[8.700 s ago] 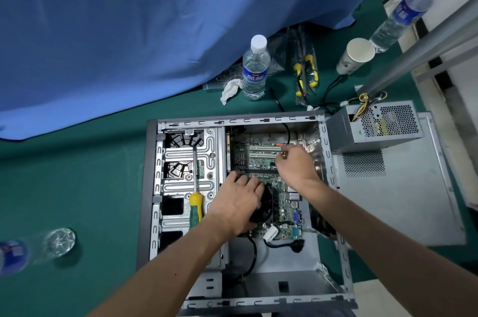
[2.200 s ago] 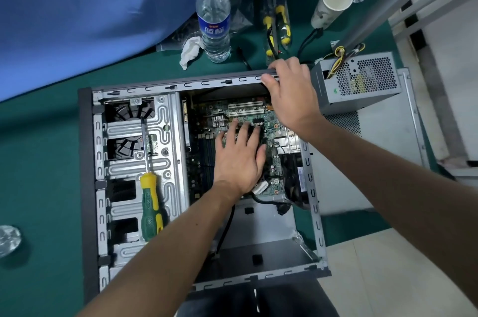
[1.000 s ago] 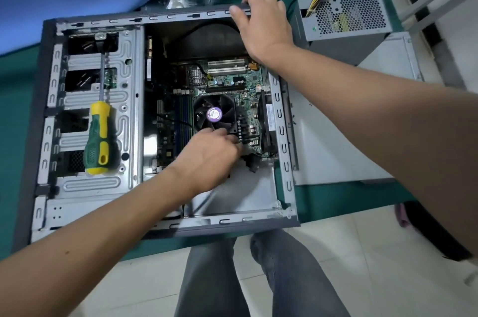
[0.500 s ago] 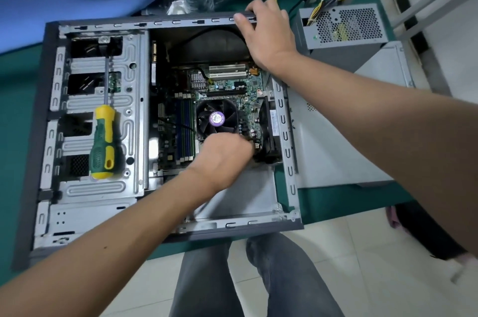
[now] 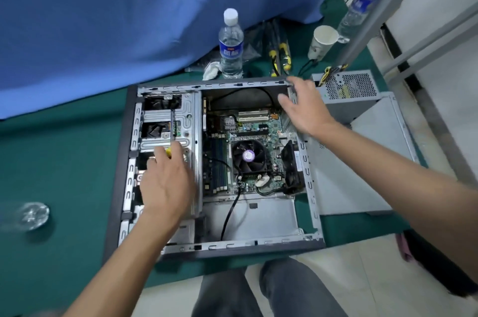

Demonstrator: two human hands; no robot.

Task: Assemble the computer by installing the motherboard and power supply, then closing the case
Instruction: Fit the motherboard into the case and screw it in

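Reaching left hand [image 5: 165, 182] over screwdriver [image 5: 169, 151]; right hand [image 5: 305, 107] spread above case [image 5: 314, 213].

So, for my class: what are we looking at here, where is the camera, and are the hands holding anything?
The camera sits on a person's head, looking down at their own hands. An open computer case lies on a green table, with the motherboard already inside. The power supply still waits outside, beside the case. The left hand covers the screwdriver lying on the drive bays; whether it grips it is unclear. The right hand hovers open near the case's far corner. A water bottle and a paper cup stand behind.
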